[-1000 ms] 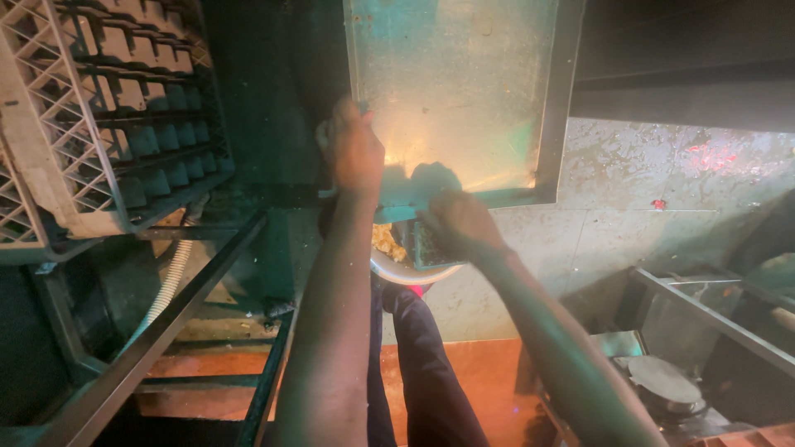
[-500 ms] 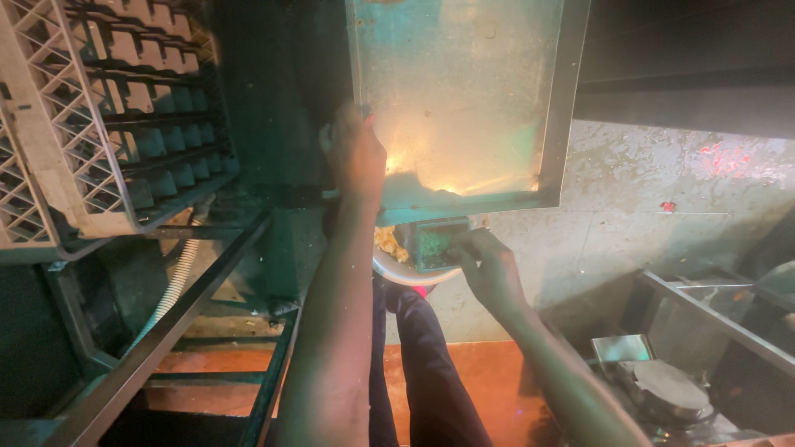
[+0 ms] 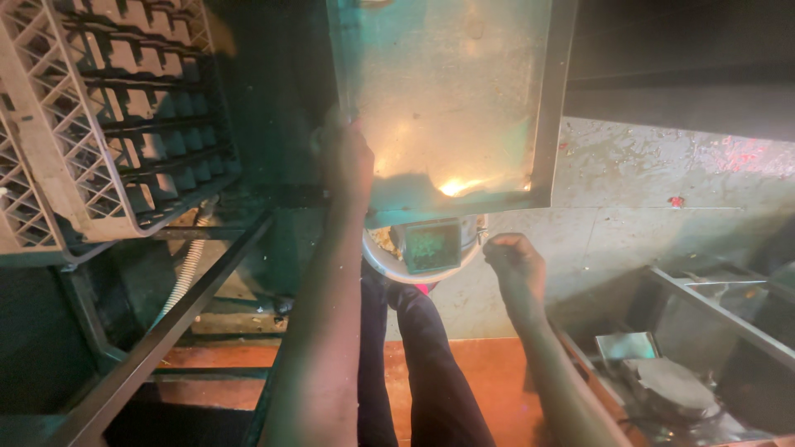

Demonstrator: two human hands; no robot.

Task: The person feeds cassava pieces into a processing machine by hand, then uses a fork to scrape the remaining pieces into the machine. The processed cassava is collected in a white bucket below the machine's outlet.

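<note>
From the head camera I look down on a large metal tray (image 3: 451, 91), and I take it as my landmark. It is a shallow rectangular pan with a raised rim, tilted so its near edge hangs over a round white bowl (image 3: 424, 248). A bright glare sits on the tray's wet floor close to that near edge.

My left hand (image 3: 348, 161) has its grip closed on the tray's left rim, fingers wrapped over the edge near the lower corner, the forearm running straight down from it toward me.

My right hand (image 3: 515, 261) is below the tray's near right corner and apart from it. Its grip is curled into a loose fist; I cannot tell whether anything small is held inside. It sits just beside the bowl's right rim.

The bowl lies directly under the tray's near edge, partly hidden by it. Inside it I see a small square green pad (image 3: 431, 246) and some pale scraps on the left.

Left of the tray a beige plastic dish rack (image 3: 50, 132) with a grid of compartments rests on a dark metal frame (image 3: 157, 339). A pale ribbed hose (image 3: 186, 265) drops below that rack. Right of and below the tray stands a metal sink unit (image 3: 704, 331) against a stained grey wall (image 3: 662, 207). Beneath the bowl are dark trouser legs (image 3: 422, 364) over an orange floor (image 3: 489, 364).
</note>
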